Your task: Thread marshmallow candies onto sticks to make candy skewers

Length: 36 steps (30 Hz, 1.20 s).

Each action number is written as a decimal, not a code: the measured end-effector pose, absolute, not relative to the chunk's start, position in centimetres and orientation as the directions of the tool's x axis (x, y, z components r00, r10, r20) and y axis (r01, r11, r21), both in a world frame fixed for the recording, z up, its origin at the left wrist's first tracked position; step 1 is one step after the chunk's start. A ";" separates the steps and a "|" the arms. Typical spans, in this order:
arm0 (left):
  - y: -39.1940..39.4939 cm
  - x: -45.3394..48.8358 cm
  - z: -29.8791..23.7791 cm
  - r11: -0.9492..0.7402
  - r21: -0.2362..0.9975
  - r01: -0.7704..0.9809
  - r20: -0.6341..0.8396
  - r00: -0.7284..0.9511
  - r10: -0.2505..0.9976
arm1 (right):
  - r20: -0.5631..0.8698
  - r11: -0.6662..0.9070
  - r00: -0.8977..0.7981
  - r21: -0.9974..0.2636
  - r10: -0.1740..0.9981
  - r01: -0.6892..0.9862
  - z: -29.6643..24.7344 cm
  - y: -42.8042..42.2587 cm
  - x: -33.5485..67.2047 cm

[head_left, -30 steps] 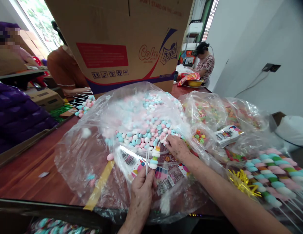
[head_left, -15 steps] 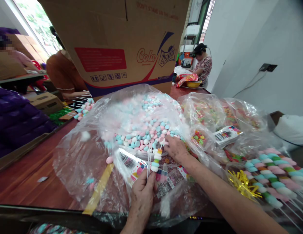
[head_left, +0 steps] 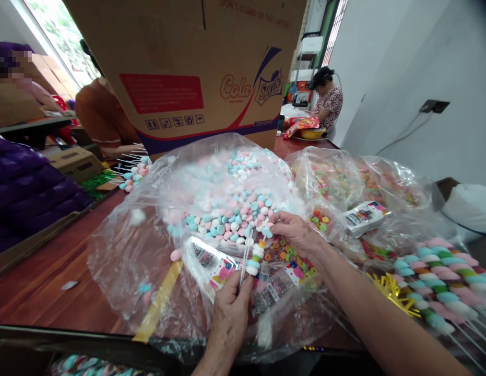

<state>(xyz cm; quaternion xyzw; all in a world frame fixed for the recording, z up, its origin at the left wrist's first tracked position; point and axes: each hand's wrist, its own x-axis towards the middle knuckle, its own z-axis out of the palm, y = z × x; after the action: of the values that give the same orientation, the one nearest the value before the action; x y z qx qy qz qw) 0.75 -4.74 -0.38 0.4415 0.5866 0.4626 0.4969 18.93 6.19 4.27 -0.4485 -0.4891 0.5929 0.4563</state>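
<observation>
My left hand (head_left: 232,308) is closed around a few thin white sticks (head_left: 245,258), and one of them carries a short stack of candies (head_left: 255,258). My right hand (head_left: 296,232) pinches a small blue candy (head_left: 267,231) just above that stick's tip. Both hands hover over an open clear plastic bag (head_left: 149,245) holding a heap of pink, blue and white candies (head_left: 235,209). Printed sticker sheets (head_left: 274,284) lie under the plastic below my hands.
A big Cola Sprite cardboard box (head_left: 188,68) stands behind the bag. Bags of coloured ring candies (head_left: 344,180) sit to the right, with finished candy skewers (head_left: 434,282) and gold ties (head_left: 391,297) beyond. More skewers (head_left: 133,169) lie far left. Other people sit at the back.
My right hand has lifted out of the candy heap and drawn slightly right with a blue candy pinched. My left hand and the sticks have tilted a little to the right.
</observation>
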 end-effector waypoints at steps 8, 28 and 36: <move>-4.6 0.4 -0.6 0.152 0.982 0.116 -0.142 -0.088 0.986 | -0.080 -0.114 -0.216 -0.982 0.973 -0.149 4.4 5.9 19.0; -4.6 0.0 -1.3 0.152 0.978 0.140 -0.141 -0.084 0.986 | 0.356 0.466 -0.306 -0.746 0.883 0.475 2.7 3.5 17.9; -4.4 0.0 -2.3 0.108 0.982 0.153 -0.096 -0.086 0.992 | 0.455 0.631 -0.439 -0.525 0.775 0.571 2.0 3.1 17.5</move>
<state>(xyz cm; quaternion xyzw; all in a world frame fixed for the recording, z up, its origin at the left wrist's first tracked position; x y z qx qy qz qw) -0.05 -4.44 -2.33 0.4917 0.5821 0.4518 0.4639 17.54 3.10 1.97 -0.4030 -0.8351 0.1482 0.3438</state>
